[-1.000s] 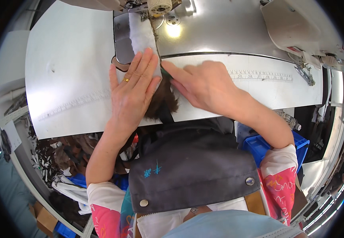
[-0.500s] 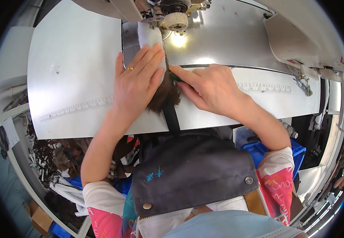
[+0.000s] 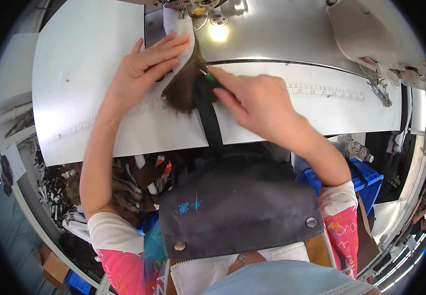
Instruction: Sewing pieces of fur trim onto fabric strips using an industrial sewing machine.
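A strip of white material lies along a piece of brown fur, its far end under the sewing machine's presser foot. My left hand rests with outstretched fingers on the white strip's left part, close in front of the foot. Between the fingers and thumb of my right hand is a small green-handled tool with a thin pale tip. That tip touches or hovers just over the fur's right side; I cannot tell which. Most of the handle is hidden by the hand.
A black strap runs over the white table to its near edge. The machine's metal bed is at the far right. Below the table are scraps at left, and a blue crate and a clear bottle at right.
My left hand has shifted left, uncovering more of the fur. The fur's near end sits farther up the picture, and the tool's tip now shows. The whole view has shifted slightly.
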Available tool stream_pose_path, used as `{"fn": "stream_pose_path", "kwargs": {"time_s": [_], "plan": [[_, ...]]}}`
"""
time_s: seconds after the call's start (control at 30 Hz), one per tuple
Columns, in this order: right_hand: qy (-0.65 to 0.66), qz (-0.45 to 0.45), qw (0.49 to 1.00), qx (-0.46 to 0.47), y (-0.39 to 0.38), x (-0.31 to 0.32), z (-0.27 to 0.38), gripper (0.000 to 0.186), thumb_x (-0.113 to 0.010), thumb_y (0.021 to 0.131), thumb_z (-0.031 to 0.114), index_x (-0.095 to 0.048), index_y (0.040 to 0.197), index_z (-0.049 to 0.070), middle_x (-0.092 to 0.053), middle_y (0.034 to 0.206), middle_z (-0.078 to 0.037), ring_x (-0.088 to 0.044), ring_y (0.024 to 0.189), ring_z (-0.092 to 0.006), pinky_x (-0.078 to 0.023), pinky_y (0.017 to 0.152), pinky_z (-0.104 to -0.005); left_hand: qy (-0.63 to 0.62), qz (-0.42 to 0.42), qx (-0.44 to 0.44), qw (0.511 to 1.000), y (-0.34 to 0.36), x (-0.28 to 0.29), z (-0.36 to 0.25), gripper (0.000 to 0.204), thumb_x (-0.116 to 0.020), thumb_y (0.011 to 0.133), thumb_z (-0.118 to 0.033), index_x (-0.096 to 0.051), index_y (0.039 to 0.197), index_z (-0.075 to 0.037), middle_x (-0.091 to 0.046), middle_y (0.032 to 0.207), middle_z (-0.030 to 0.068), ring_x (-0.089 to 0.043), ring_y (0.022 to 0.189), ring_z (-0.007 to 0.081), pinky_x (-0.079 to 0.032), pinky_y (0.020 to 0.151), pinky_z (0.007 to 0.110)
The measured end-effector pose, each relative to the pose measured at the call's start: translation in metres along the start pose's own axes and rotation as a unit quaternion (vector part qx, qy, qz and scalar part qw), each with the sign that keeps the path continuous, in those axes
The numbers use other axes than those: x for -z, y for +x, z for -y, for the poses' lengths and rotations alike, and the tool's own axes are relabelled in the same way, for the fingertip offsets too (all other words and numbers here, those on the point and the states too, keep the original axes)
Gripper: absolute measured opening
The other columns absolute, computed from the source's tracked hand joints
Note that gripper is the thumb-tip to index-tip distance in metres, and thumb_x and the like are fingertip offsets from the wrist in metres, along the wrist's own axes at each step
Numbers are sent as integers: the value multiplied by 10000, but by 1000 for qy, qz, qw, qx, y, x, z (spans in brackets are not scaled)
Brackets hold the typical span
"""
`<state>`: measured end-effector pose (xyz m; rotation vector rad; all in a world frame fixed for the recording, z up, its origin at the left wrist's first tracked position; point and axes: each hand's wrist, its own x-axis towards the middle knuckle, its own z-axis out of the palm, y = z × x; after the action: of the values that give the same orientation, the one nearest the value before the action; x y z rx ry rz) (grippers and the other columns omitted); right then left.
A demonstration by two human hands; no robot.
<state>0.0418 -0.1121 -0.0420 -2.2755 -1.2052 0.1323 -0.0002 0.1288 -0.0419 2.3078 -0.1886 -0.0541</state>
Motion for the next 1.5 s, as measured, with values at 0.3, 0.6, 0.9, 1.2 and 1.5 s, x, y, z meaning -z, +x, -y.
{"fn": "stream_pose_path", "kwargs": {"time_s": [0.3, 0.6, 0.9, 1.2, 1.5], "plan": [[-64, 5, 998, 23, -48, -16, 38, 398, -655, 787, 146, -575, 1168, 65, -500, 540, -29, -491, 429, -227, -394, 457, -321, 265, -146, -34, 952, -29, -60, -28, 447, -636, 837, -303, -565, 1256, -162, -555, 1293, -17, -479, 1245, 203, -264, 1043, 544], [59, -41, 997, -21, -58, 16, 13, 385, -620, 830, 129, -549, 1192, 21, -593, 599, -108, -554, 470, -272, -438, 481, -342, 338, -171, -16, 926, -34, -65, -37, 399, -616, 871, -260, -567, 1254, -158, -546, 1304, -21, -496, 1226, 178, -247, 1049, 513], [-2, -46, 998, -52, -17, -12, 20, 334, -603, 853, 153, -549, 1159, 33, -603, 633, -97, -596, 544, -278, -444, 475, -363, 295, -193, -33, 935, -39, -69, -35, 338, -604, 886, -203, -600, 1215, -127, -568, 1280, 8, -514, 1211, 174, -246, 1063, 454], [-49, 34, 995, 75, -38, -10, 28, 538, -614, 671, 69, -528, 1185, -68, -524, 551, -51, -535, 453, -220, -418, 488, -325, 86, -154, 23, 984, -49, -62, -37, 273, -615, 871, -155, -648, 1139, -122, -594, 1243, 12, -496, 1232, 211, -249, 1063, 448], [-44, 28, 998, 27, -55, -3, 31, 387, -653, 801, 143, -571, 1165, 39, -546, 582, -49, -511, 463, -234, -406, 482, -329, 249, -223, -56, 941, -44, -72, -44, 195, -665, 820, -144, -682, 1013, -120, -638, 1100, -37, -568, 1087, 179, -159, 1054, 496]]}}
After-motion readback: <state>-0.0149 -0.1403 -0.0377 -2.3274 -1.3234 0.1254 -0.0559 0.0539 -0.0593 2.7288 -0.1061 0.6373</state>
